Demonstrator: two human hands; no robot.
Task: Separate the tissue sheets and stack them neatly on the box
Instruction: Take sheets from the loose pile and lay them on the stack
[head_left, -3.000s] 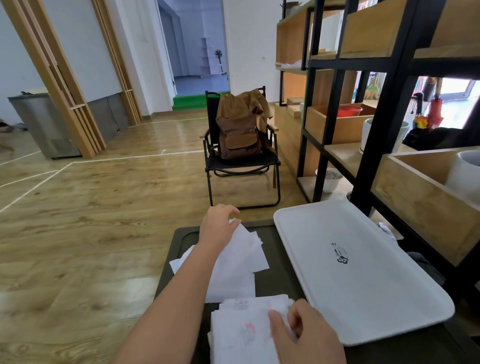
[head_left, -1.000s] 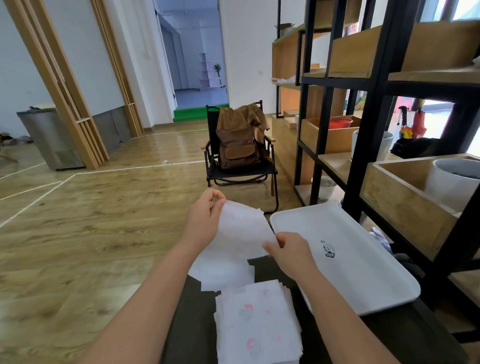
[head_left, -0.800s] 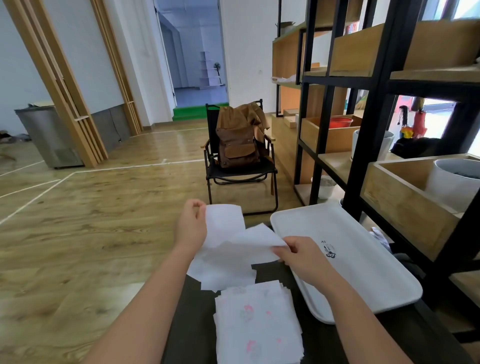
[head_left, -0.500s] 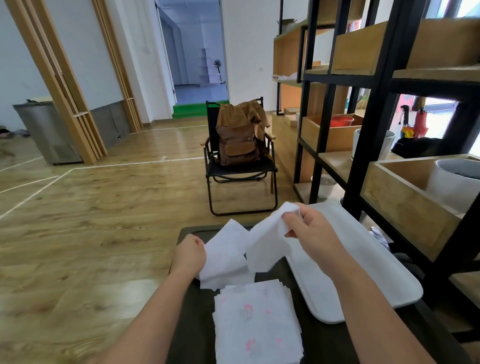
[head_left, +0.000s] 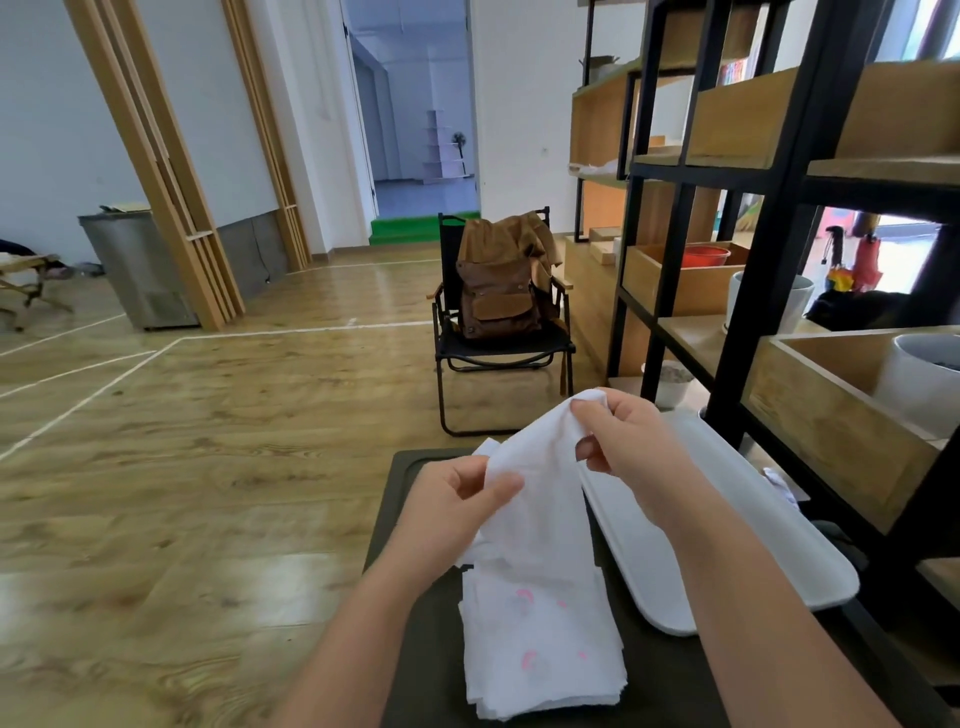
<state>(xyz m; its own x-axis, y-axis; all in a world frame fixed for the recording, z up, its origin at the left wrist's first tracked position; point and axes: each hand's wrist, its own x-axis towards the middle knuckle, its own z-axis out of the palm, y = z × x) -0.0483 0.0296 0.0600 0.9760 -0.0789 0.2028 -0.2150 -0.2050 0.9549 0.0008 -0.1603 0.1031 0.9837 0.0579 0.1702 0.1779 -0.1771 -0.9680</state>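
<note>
A white tissue sheet (head_left: 540, 499) hangs in the air over the dark box top (head_left: 415, 623). My right hand (head_left: 623, 441) pinches its upper corner, held high. My left hand (head_left: 452, 504) pinches its left edge lower down. Beneath the sheet lies a stack of tissues with faint pink prints (head_left: 540, 644) near the front of the box. The plain sheets laid out at the far end of the box are mostly hidden behind my hands and the lifted sheet.
A white tray (head_left: 727, 545) lies on the right side of the box. A black shelf with wooden crates (head_left: 810, 415) and white pots stands close on the right. A black chair with a brown backpack (head_left: 498, 301) stands ahead on the wooden floor.
My left hand has come off the laid-out sheets and taken the left edge of the sheet that my right hand holds up. Both hands now hold that sheet.
</note>
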